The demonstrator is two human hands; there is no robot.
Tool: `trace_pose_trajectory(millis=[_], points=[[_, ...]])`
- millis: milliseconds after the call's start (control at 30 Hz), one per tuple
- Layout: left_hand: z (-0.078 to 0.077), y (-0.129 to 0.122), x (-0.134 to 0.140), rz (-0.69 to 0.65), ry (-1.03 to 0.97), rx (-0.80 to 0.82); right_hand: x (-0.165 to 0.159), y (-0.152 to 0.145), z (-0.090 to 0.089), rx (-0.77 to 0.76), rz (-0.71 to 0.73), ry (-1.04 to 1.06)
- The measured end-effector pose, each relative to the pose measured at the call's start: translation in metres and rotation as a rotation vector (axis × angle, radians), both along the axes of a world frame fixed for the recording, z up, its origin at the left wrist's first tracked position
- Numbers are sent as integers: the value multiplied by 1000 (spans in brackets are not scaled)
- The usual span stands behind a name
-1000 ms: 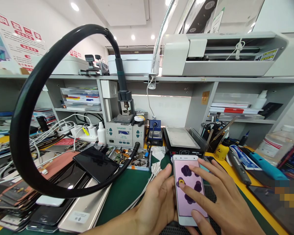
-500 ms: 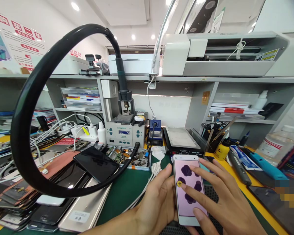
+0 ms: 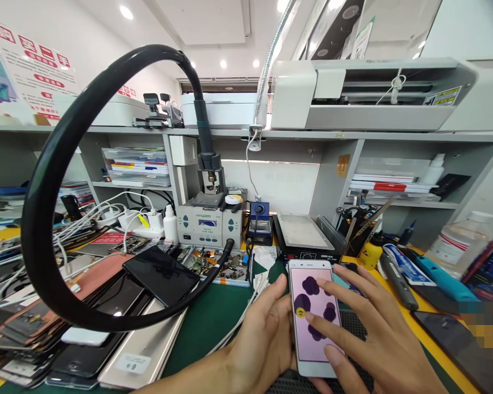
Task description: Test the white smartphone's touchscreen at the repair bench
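Note:
A white smartphone (image 3: 306, 347) is held upright in front of me, its lit pink screen showing dark purple blotches and a small yellow round icon. My left hand (image 3: 267, 328) grips it along its left side, thumb up by the edge, with fingers partly hidden behind it. Over the screen from the right reaches my right hand (image 3: 373, 334), fingers spread and stretched out. Two fingertips lie over the glass, one close to the yellow icon, and the thumb is at the lower right edge. Below the phone is a black perforated mat (image 3: 355, 323).
A thick black hose (image 3: 35, 219) loops up from a hot-air station (image 3: 205, 227). Stacked phones (image 3: 148, 339) lie left, near a parts tray (image 3: 242, 268). A heating plate (image 3: 304, 232) stands behind the phone. Tools, a yellow bottle (image 3: 370, 256) and a clear bottle (image 3: 456, 241) are right.
The phone and both hands shift very slightly left in view. On the screen, the purple blotch beside the yellow icon looks larger. My grip stays the same.

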State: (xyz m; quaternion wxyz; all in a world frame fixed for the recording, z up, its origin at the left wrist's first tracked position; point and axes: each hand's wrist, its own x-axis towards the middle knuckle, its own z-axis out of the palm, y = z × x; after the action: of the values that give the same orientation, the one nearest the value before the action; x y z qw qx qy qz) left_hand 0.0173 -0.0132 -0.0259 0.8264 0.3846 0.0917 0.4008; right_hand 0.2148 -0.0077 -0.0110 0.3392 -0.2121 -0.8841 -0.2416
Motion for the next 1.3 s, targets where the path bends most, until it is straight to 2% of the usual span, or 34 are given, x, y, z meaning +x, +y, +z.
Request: trace_pose_trajectory(millis=[233, 333, 433, 633, 767, 867, 967, 1067, 1167, 1300], points=[[0, 0, -1, 0, 10, -3, -8, 1, 2, 3, -76, -29], [1, -2, -2, 40, 17, -26, -7, -1, 2, 16, -32, -58], [0, 0, -2, 16, 16, -19, -2, 0, 2, 5, 1, -5], [-1, 1, -3, -8, 3, -23, -4, 4, -2, -37, -73, 4], [-1, 0, -4, 20, 4, -74, -10, 1, -3, -23, -28, -56], [-2, 3, -4, -13, -17, -78, -7, 3, -2, -28, -5, 5], [-3, 5, -4, -42, -31, -80, -3, 6, -2, -45, -43, 47], [-2, 3, -3, -24, -35, -112, -7, 4, -2, -46, -65, -11], [-1, 1, -2, 12, -29, -133, -10, 0, -1, -9, -17, -56], [-2, 2, -2, -23, -30, -114, -5, 1, -1, -13, 5, 14]])
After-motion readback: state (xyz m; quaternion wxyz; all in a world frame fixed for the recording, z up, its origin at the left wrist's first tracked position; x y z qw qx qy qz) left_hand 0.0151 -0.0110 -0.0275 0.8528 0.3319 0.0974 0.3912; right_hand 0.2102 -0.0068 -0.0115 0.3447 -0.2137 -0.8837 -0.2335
